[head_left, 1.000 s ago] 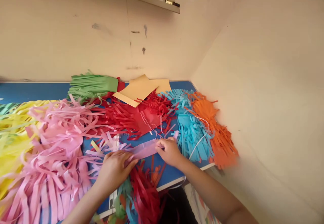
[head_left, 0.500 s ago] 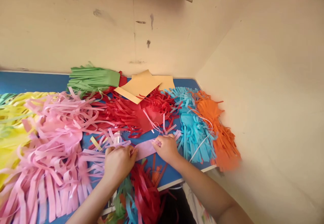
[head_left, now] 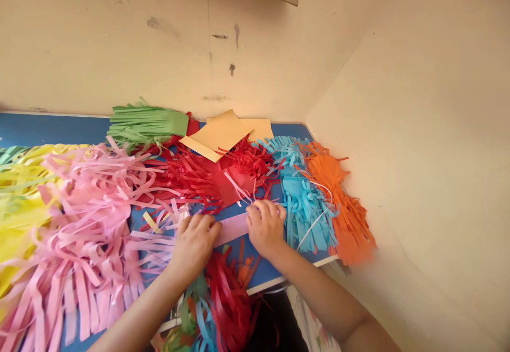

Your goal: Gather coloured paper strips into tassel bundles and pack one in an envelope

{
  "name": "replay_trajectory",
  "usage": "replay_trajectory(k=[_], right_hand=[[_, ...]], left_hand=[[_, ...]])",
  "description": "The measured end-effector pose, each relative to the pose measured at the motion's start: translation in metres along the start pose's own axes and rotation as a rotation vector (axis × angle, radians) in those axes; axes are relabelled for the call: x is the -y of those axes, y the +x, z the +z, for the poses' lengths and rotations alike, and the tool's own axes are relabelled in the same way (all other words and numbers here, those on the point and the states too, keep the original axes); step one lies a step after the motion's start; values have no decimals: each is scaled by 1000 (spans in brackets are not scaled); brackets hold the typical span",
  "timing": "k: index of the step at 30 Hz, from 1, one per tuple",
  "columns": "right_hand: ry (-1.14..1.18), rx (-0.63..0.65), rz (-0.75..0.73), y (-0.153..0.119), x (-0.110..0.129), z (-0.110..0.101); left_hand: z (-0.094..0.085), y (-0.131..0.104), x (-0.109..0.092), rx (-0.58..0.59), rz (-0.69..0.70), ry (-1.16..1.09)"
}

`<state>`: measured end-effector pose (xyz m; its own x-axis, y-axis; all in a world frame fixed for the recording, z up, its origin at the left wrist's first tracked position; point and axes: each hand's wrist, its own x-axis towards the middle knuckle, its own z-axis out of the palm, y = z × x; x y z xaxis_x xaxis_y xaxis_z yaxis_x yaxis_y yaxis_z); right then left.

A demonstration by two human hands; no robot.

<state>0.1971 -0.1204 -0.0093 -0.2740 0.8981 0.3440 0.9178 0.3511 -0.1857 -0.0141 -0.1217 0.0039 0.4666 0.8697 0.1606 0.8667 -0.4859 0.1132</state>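
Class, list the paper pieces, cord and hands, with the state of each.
Lilac strip: stretched between both hands.
Left hand, right hand: fingers curled over strip.
Tan sheets: unfringed, overlapping.
Green, yellow, pink, red, blue, orange paper: fringed.
White cord: loose, across blue fringe.

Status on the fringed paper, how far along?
Look done, cuts visible: green fringe, yellow fringe, pink fringe, red fringe, blue fringe, orange fringe. In hand: purple strip, left hand and right hand on it. Maybe left: tan sheets, no fringe visible.
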Motion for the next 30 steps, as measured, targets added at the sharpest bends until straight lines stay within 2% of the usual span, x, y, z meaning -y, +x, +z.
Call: replay_trajectory(k=[2,4,8,11,14,19,22,25,30], right_hand=[[105,167,-265,-2,-3,-4],[188,292,-403,0,-7,-4],[256,318,-295,13,-17,-1],[290,343,-298,22,-24,-1],[315,355,-306,26,-32,1],[336,318,-219,27,-38,8],[313,307,-192,28,-37,10],[316,320,-193,29,-35,8],[275,377,-119,39,-34,7]], left_hand=[[-1,1,0,21,149,-33],[-4,2,-4,31,186,-43],[-10,2,-20,7,117,46],[-9,-1,-26,11,47,96],[-4,-5,-16,0,16,53],[3,-14,6,-51,-58,-85],[5,-16,5,-44,-116,-155],[8,-15,3,-38,-151,-135],[10,-9,13,-14,-183,-140]])
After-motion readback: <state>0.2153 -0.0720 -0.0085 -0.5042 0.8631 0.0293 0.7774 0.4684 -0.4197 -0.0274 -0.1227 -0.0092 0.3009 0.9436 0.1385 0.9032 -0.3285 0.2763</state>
